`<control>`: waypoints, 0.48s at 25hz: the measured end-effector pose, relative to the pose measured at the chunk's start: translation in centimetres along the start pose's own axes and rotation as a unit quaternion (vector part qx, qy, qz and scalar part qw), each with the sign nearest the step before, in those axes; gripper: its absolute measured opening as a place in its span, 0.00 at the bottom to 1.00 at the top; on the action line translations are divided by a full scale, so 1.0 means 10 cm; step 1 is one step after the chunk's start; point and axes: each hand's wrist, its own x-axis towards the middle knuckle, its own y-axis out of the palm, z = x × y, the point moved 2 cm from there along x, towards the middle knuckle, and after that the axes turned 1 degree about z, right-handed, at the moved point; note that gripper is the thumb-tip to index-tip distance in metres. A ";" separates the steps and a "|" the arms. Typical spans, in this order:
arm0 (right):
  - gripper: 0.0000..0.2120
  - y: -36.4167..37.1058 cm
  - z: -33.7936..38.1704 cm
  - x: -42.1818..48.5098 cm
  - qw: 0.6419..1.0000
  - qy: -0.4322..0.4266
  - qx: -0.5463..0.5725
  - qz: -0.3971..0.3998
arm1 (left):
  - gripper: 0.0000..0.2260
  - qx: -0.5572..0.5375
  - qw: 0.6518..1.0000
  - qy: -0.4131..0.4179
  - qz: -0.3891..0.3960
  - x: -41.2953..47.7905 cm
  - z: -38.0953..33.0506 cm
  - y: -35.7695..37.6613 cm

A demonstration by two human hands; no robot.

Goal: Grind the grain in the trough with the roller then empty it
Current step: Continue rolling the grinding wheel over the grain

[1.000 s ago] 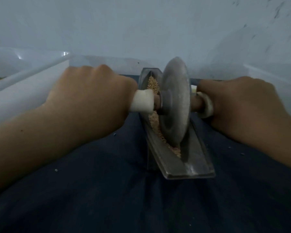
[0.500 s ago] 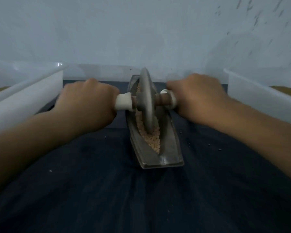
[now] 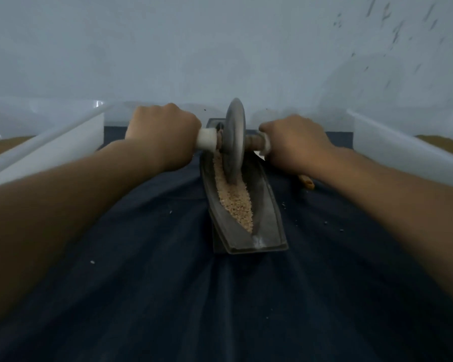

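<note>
On the dark tabletop (image 3: 141, 296), between the left bin (image 3: 50, 152) and the right bin (image 3: 403, 158), two in all, one metal trough (image 3: 270, 218) runs from the far edge toward the middle, with the one disc roller (image 3: 235, 137) standing in its far end. The left hand (image 3: 162, 134) and the right hand (image 3: 296, 142) each grip one end of the axle. One strip of grain (image 3: 236, 199) lies in the groove on the near side of the disc; even pressure from both sides, an upright disc and full-length strokes should grind it best.

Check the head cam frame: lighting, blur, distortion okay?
Head view overall: dim, bluish, low contrast, no hard shadows; one small glint on the left bin rim. Head view edges: wide-angle stretch bows forearms and bin rims; wall specks top right look smeared into streaks. Head view centre: roller, grain, trough, left hand, right hand soft but legible.
</note>
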 end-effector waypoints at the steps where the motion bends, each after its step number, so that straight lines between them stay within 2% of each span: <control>1: 0.11 -0.05 -0.03 -0.22 0.999 -0.029 -0.010 -0.039 | 0.03 -0.001 0.999 0.026 -0.031 -0.17 0.04 -0.01; 4: 0.12 -0.18 -0.04 -0.81 0.976 -0.095 -0.035 -0.193 | 0.05 -0.016 0.988 0.084 -0.130 -0.55 0.18 -0.06; 5: 0.11 -0.18 -0.08 -0.79 0.974 -0.099 -0.038 -0.198 | 0.05 -0.007 0.988 0.083 -0.130 -0.51 0.18 -0.03; 8: 0.12 -0.03 0.01 -0.39 0.992 -0.019 -0.059 -0.109 | 0.05 0.006 0.998 0.010 -0.067 -0.19 0.06 0.16; 10: 0.06 0.00 0.09 0.05 0.996 0.038 -0.057 -0.049 | 0.06 -0.021 0.999 -0.038 -0.007 0.10 0.02 0.23; 12: 0.08 -0.09 0.16 0.30 0.997 0.032 -0.063 -0.041 | 0.08 -0.069 0.995 -0.060 0.036 0.18 0.05 0.30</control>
